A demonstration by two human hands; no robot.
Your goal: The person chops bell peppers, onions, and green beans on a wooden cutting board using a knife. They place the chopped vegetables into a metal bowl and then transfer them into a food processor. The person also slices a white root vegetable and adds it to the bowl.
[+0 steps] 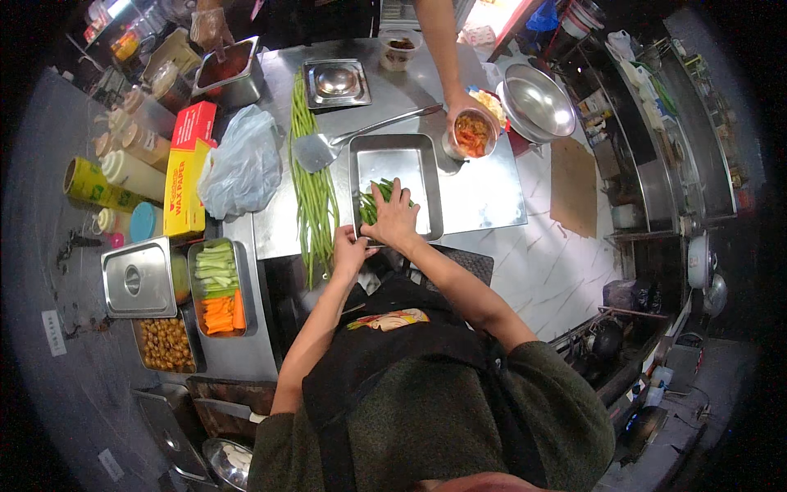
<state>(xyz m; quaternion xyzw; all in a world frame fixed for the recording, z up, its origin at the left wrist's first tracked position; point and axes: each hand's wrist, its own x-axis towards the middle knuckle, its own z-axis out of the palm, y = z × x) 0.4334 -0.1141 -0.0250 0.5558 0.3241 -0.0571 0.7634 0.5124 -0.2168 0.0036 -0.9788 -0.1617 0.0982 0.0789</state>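
Note:
Cut green beans (pixel 367 210) lie in the near part of a rectangular metal pan (pixel 435 184). My right hand (pixel 393 215) is spread over them with its fingers apart, pressing on them. The near left corner of the pan is at the fingertips of my left hand (pixel 351 247); whether it grips the rim is not clear. Left of the pan, a bunch of long beans (pixel 313 197) stretches across the steel table (pixel 270 237) and hangs over its near edge. A metal spatula (pixel 316 154) rests partly on the long beans, its handle pointing to the back right.
Across the table another person's hand (pixel 458 114) holds a cup of red food (pixel 472 134). A second person's gloved hand (pixel 212 31) reaches into a deep metal container (pixel 237 86). Leftward are a plastic bag (pixel 243 163), a wax paper box (pixel 187 178) and a vegetable tray (pixel 245 270).

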